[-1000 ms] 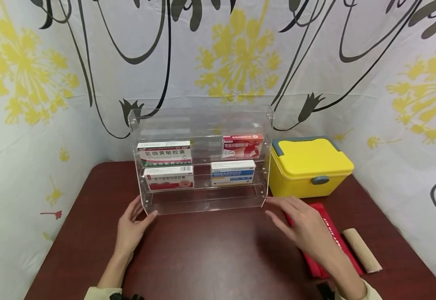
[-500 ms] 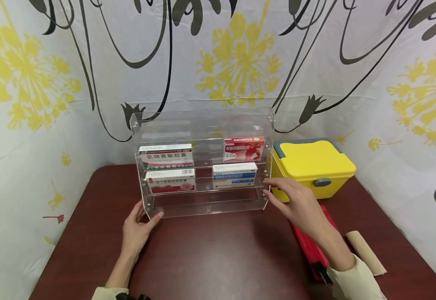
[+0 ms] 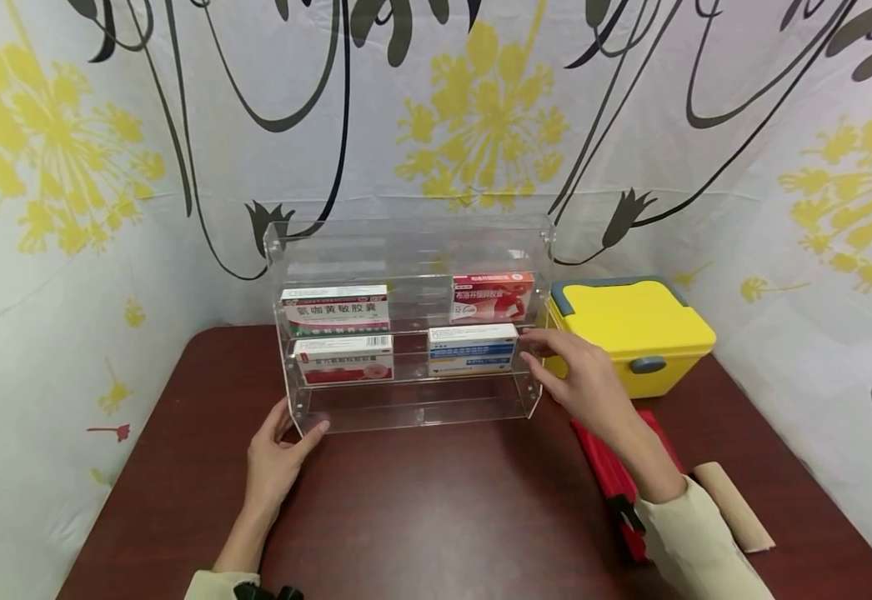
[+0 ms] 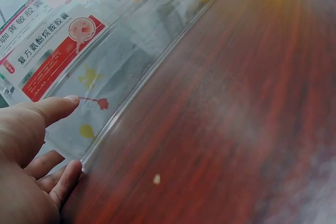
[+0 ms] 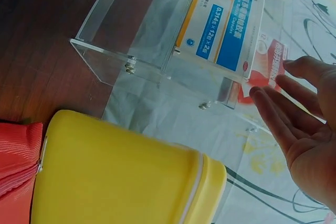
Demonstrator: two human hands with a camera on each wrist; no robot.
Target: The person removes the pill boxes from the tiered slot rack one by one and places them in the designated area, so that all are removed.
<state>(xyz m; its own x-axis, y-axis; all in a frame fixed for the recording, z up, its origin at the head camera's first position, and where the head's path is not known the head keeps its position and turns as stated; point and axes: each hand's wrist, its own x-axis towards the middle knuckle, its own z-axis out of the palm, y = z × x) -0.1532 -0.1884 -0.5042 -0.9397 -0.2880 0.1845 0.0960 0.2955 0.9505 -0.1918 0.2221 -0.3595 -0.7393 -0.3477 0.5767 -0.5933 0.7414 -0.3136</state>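
A clear acrylic tiered display rack (image 3: 421,408) stands on the table, holding several medicine boxes. My left hand (image 3: 274,458) holds its lower left corner, thumb in front and fingers around the outer side; the left wrist view shows the thumb (image 4: 60,107) over the clear panel. My right hand (image 3: 586,379) is at the rack's right side, fingers apart, fingertips close to a white-and-blue medicine box (image 3: 472,350). Above that box sits a red medicine box (image 3: 492,297). On the left tiers are a white-and-green medicine box (image 3: 336,311) and a white-and-red medicine box (image 3: 344,360).
A yellow lidded box (image 3: 634,321) with a grey latch stands right of the rack. In front of it lies a red first aid pouch (image 3: 608,475), partly under my right forearm, beside a beige roll (image 3: 734,507). Patterned cloth (image 3: 181,167) hangs behind the brown table (image 3: 406,517).
My right hand has risen from the rack's lower right corner to beside the white-and-blue box. The left hand stays at the lower left corner. The medicine boxes keep their places.
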